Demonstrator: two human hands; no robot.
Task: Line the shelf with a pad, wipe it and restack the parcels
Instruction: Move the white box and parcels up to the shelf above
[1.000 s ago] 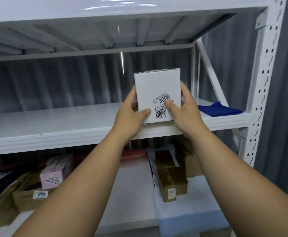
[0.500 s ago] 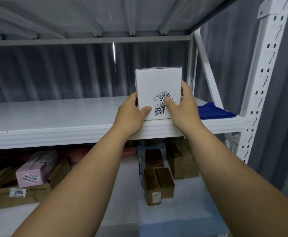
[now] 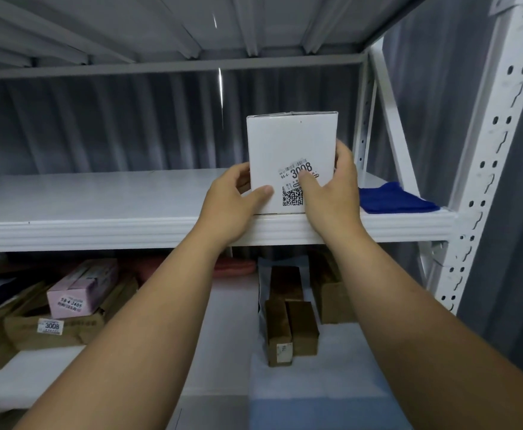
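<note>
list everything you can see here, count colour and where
white box: 1, white, label 3008, front edge of the middle shelf
cloth: 1, blue, right end of that shelf
pink box: 1, pink, lower shelf left, on brown parcels
brown boxes: several, brown, lower shelf centre-right
pad: 1, pale blue, under those boxes
left hand: grips the white box's left side
right hand: grips its right side

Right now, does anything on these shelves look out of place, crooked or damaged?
Nothing looks damaged. The white cardboard box stands upright at the middle shelf's front edge, gripped by the left hand and right hand. One oddity: a crumpled blue cloth lies at that shelf's right end.
</note>
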